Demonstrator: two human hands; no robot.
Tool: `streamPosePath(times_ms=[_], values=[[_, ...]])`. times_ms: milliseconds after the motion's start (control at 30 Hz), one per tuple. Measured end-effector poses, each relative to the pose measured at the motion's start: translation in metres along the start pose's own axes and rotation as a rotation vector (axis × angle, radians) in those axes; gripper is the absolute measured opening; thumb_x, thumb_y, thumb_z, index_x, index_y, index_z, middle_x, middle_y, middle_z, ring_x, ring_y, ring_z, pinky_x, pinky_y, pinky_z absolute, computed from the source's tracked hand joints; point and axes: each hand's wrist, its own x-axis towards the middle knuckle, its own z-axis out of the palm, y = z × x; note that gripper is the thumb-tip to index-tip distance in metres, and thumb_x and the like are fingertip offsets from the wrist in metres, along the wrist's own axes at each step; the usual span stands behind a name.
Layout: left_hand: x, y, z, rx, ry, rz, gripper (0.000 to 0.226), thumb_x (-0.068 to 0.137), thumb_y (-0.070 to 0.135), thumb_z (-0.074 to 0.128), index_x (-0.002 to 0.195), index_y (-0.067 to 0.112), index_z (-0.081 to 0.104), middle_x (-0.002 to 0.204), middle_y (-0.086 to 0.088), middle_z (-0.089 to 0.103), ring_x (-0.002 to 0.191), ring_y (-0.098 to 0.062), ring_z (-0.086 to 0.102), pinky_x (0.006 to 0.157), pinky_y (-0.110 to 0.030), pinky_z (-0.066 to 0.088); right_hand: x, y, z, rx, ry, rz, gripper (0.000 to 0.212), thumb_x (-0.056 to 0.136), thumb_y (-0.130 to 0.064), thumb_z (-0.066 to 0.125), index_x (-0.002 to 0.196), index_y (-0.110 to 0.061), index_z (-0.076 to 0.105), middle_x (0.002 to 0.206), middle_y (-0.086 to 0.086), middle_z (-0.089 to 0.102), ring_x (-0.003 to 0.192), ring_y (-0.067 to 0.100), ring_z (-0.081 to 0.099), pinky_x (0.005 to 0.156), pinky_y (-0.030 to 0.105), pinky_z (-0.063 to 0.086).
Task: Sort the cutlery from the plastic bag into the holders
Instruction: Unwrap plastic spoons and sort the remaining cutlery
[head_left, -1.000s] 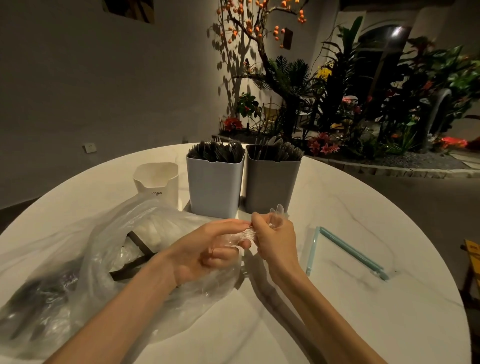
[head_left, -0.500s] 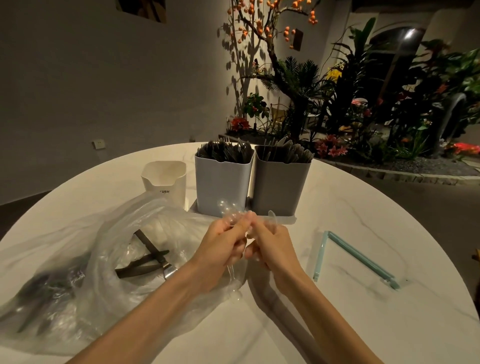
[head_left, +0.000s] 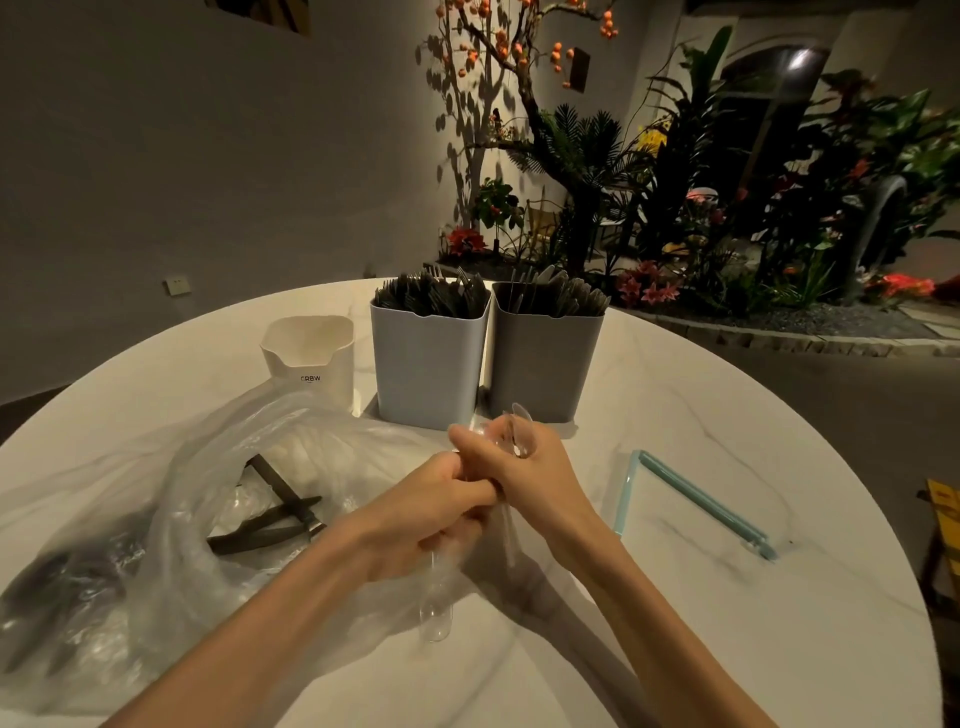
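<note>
- White holder (head_left: 310, 358) stands empty, left of the two filled ones, nearer the left hand.
- Left hand (head_left: 431, 514) has fingers curled round a clear spoon (head_left: 435, 613), long axis toward the person, bowl down over the tabletop (head_left: 727, 623).
- Right hand (head_left: 530, 478) pinches other clear spoons (head_left: 519, 431), upright.

Left hand (head_left: 431, 512): has slid down from level with the right — now just below it, curled round a clear spoon (head_left: 435, 603) pointing down.
Right hand (head_left: 524, 467): still pinching a clear spoon — bowl (head_left: 521, 427) now above the knuckles.
</note>
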Motion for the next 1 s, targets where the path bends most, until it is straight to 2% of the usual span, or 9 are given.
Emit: streamPosePath(times_ms=[167, 267, 400, 533, 633, 733, 800, 867, 1000], values=[[0.002, 0.0, -0.002, 0.041, 0.059, 0.048, 0.017, 0.098, 0.004, 0.056, 0.085, 0.005, 0.067, 0.057, 0.0, 0.05, 0.046, -0.007, 0.04, 0.042, -0.017, 0.031, 0.004, 0.004, 0.002, -0.021, 0.077, 0.03, 0.042, 0.092, -0.052, 0.063, 0.083, -0.011, 0.065, 0.074, -0.002, 0.067, 0.08, 0.013, 0.069, 0.066, 0.016, 0.055], [0.004, -0.002, -0.001, 0.044, 0.083, 0.078, 0.01, 0.096, 0.002, 0.061, 0.101, 0.0, 0.069, 0.052, 0.007, 0.056, 0.043, -0.003, 0.047, 0.043, -0.014, 0.036, 0.004, 0.005, 0.002, -0.038, 0.078, 0.064, 0.046, 0.095, -0.053, 0.057, 0.092, -0.008, 0.065, 0.079, -0.002, 0.066, 0.084, 0.013, 0.069, 0.064, 0.014, 0.054], [-0.002, 0.001, -0.001, -0.013, 0.036, 0.078, 0.035, 0.09, 0.012, 0.072, 0.124, 0.01, 0.062, 0.061, 0.005, 0.066, 0.046, -0.005, 0.058, 0.044, -0.014, 0.043, 0.008, 0.004, -0.007, 0.043, 0.219, 0.134, 0.045, 0.1, -0.049, 0.05, 0.118, -0.01, 0.063, 0.09, -0.004, 0.066, 0.09, 0.005, 0.066, 0.07, 0.016, 0.049], [0.0, 0.004, -0.008, -0.153, 0.053, 0.133, 0.03, 0.093, 0.019, 0.068, 0.123, 0.015, 0.064, 0.055, 0.004, 0.046, 0.04, -0.004, 0.033, 0.035, -0.015, 0.03, 0.009, -0.001, -0.022, 0.227, 0.262, 0.194, 0.04, 0.103, -0.035, 0.049, 0.075, -0.008, 0.058, 0.067, 0.007, 0.065, 0.064, 0.017, 0.068, 0.07, 0.034, 0.055], [0.007, 0.0, -0.012, -0.259, 0.176, 0.191, 0.03, 0.094, 0.023, 0.068, 0.122, 0.013, 0.065, 0.063, 0.002, 0.045, 0.043, -0.004, 0.032, 0.034, -0.015, 0.029, 0.008, -0.007, -0.025, 0.567, 0.162, 0.329, 0.027, 0.102, -0.027, 0.057, 0.089, -0.003, 0.056, 0.068, 0.01, 0.063, 0.06, 0.022, 0.07, 0.063, 0.033, 0.061], [0.016, -0.005, -0.017, -0.378, 0.292, 0.236, 0.032, 0.094, 0.025, 0.068, 0.121, 0.009, 0.063, 0.064, 0.001, 0.043, 0.039, -0.006, 0.03, 0.032, -0.017, 0.024, 0.004, -0.009, -0.021, 0.765, -0.036, 0.442, 0.031, 0.097, -0.034, 0.065, 0.084, -0.011, 0.047, 0.061, 0.001, 0.046, 0.049, 0.008, 0.046, 0.044, 0.017, 0.047], [0.019, -0.006, -0.018, -0.404, 0.362, 0.257, 0.029, 0.095, 0.025, 0.066, 0.119, 0.008, 0.063, 0.057, 0.003, 0.043, 0.037, -0.006, 0.029, 0.035, -0.019, 0.02, 0.0, -0.012, -0.016, 0.688, -0.133, 0.458, 0.038, 0.092, -0.045, 0.067, 0.079, -0.017, 0.044, 0.06, -0.004, 0.032, 0.049, 0.005, 0.028, 0.038, 0.012, 0.028], [0.02, -0.008, -0.02, -0.376, 0.439, 0.283, 0.023, 0.096, 0.025, 0.066, 0.115, 0.012, 0.065, 0.057, 0.001, 0.046, 0.04, -0.008, 0.032, 0.038, -0.021, 0.023, -0.005, -0.017, -0.008, 0.518, -0.204, 0.414, 0.047, 0.086, -0.056, 0.07, 0.082, -0.015, 0.046, 0.061, -0.005, 0.027, 0.049, 0.007, 0.022, 0.039, 0.015, 0.022], [0.021, -0.011, -0.017, -0.34, 0.453, 0.311, 0.019, 0.09, 0.033, 0.073, 0.105, 0.02, 0.068, 0.085, -0.032, 0.062, 0.072, -0.03, 0.049, 0.057, -0.034, 0.034, -0.015, -0.021, 0.006, 0.275, -0.304, 0.271, 0.048, 0.079, -0.059, 0.077, 0.087, -0.018, 0.053, 0.058, -0.004, 0.026, 0.049, 0.011, 0.016, 0.045, 0.025, 0.012]])
